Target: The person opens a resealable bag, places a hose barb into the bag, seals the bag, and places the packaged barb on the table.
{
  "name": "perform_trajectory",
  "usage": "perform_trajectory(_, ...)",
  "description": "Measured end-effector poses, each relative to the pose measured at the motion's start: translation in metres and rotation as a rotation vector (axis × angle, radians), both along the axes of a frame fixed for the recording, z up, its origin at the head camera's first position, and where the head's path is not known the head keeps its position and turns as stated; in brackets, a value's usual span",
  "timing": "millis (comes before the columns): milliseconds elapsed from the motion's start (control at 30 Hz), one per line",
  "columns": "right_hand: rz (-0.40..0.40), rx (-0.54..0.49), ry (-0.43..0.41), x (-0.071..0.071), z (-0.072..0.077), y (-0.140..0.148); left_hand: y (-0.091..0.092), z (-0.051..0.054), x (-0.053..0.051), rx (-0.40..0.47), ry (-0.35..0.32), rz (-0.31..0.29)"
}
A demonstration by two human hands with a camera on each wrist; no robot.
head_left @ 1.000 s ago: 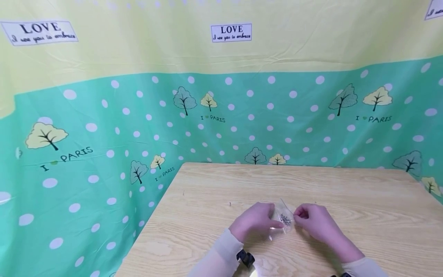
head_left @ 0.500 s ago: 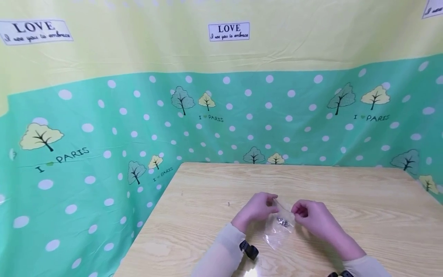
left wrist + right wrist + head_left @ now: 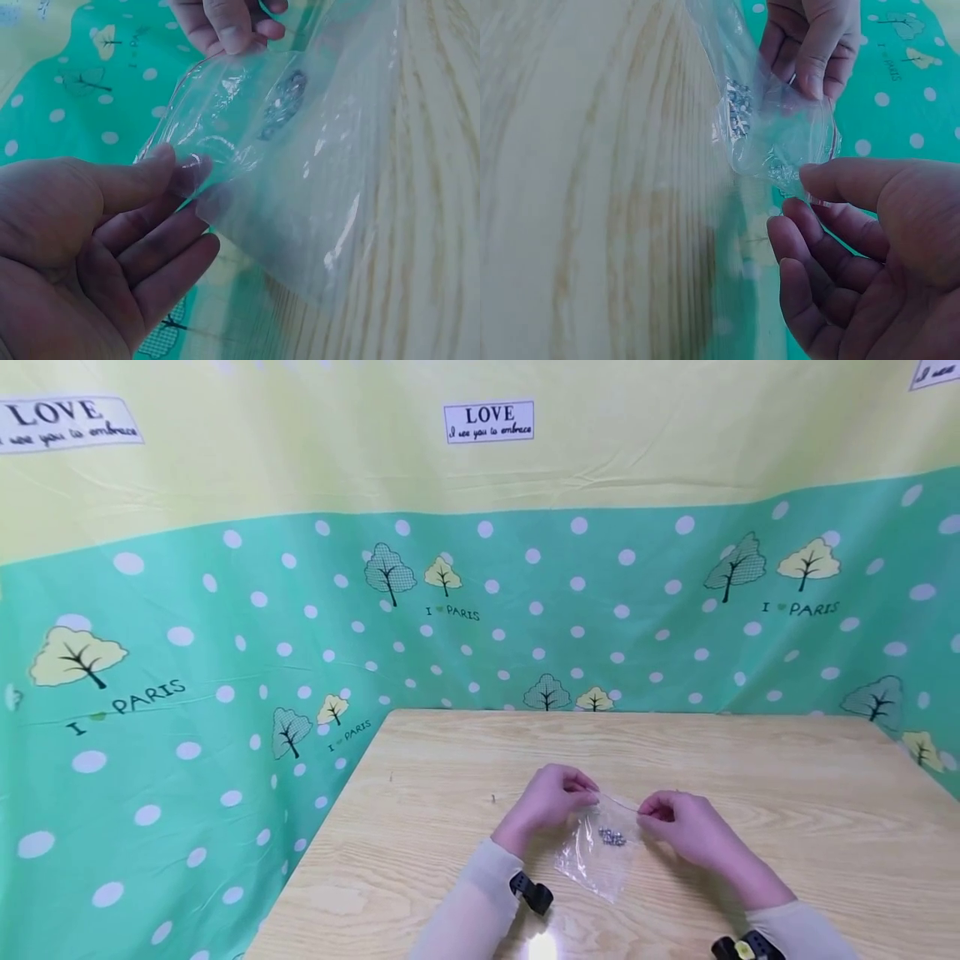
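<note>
Between both hands hangs a clear plastic zip bag (image 3: 588,860) with a cluster of small silvery metal pieces (image 3: 612,837) inside, too small to name surely. My left hand (image 3: 551,797) pinches one top corner of the bag between thumb and index finger, seen close in the left wrist view. The opposite top corner is pinched by my right hand (image 3: 690,831), with its thumb on the near side in the right wrist view. A thin reddish seal line runs along the bag's top edge. The bag's lower part slants toward the table.
The light wood-grain table (image 3: 420,860) lies beneath both hands. A tiny dark piece (image 3: 492,798) lies on it left of the left hand. A green and yellow patterned curtain (image 3: 450,610) stands behind and at the left.
My left hand has shifted up and left from the bag's side to its top corner. The bag now spreads out flatter between the hands. My right hand has kept its pinch, barely moving.
</note>
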State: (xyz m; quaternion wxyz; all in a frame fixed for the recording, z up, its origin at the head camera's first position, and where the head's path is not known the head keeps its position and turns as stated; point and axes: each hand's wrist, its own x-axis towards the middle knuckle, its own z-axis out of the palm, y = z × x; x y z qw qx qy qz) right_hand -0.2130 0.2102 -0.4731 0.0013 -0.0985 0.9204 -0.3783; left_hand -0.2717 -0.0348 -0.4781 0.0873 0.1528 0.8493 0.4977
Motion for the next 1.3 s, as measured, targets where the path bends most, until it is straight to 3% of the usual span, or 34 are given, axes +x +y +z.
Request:
perform_trajectory(200, 0.005, 0.02, 0.008, -0.003, 0.003, 0.0, -0.004, 0.004, 0.0, 0.046, -0.062, 0.026)
perform_trajectory(400, -0.006, -0.017, 0.026, -0.003, 0.01, -0.001, -0.007, 0.009, -0.005, 0.124, -0.035, -0.037)
perform_trajectory(667, -0.054, -0.061, 0.129, -0.003, 0.019, -0.002, -0.008, 0.021, -0.011, 0.299, -0.014, -0.095)
perform_trajectory(1300, -0.122, -0.177, 0.329, 0.017, 0.052, -0.009, -0.012, 0.056, 0.008, 0.375, 0.106, -0.095)
